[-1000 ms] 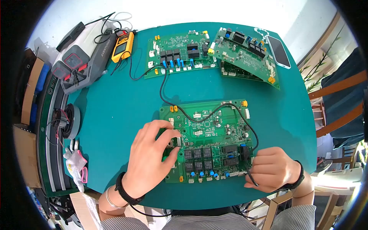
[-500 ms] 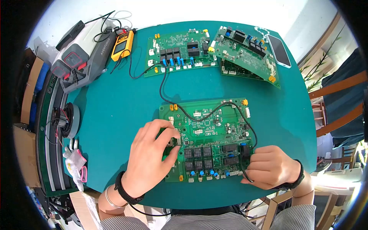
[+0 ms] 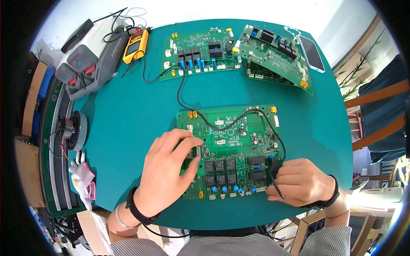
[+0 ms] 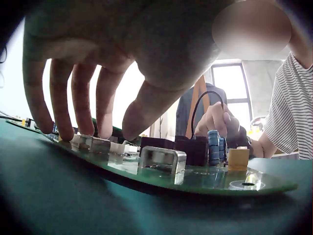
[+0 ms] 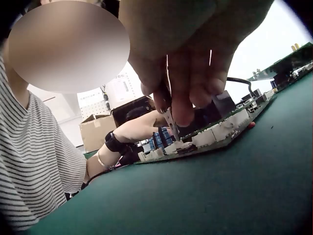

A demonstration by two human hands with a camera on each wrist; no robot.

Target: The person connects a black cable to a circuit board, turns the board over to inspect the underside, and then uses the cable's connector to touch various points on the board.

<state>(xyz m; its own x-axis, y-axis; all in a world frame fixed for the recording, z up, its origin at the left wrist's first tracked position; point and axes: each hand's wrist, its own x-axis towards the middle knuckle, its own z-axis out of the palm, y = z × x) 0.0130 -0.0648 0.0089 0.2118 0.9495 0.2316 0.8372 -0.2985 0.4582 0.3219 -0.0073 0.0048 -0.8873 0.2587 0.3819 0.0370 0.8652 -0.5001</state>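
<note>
A green circuit board [image 3: 239, 141] with black relays and blue parts lies flat before me. My left hand [image 3: 168, 166] rests over its left edge, fingers spread, thumb apart from the index finger. In the left wrist view, the fingertips [image 4: 102, 132] come down onto the edge near the silver brackets [image 4: 164, 157]. My right hand [image 3: 301, 183] is at the board's lower right corner. It pinches a slim silver metal tool [image 5: 170, 120], pointing down at the white connectors [image 5: 215, 134]; I cannot tell its kind. A black cable [image 3: 277, 138] crosses the board and loops at this hand.
A yellow handheld meter [image 3: 135, 46] stands back left, beside a grey case [image 3: 100, 72]. More circuit boards [image 3: 198, 42] lie at the back, one tilted on another [image 3: 273, 59]. A phone [image 3: 311, 53] is back right. A glove [image 3: 81, 177] and round fan-like part [image 3: 79, 130] lie left.
My right hand has shifted slightly left and up along the board's lower right corner, and the cable loop beside it has moved. The left hand keeps its place on the board.
</note>
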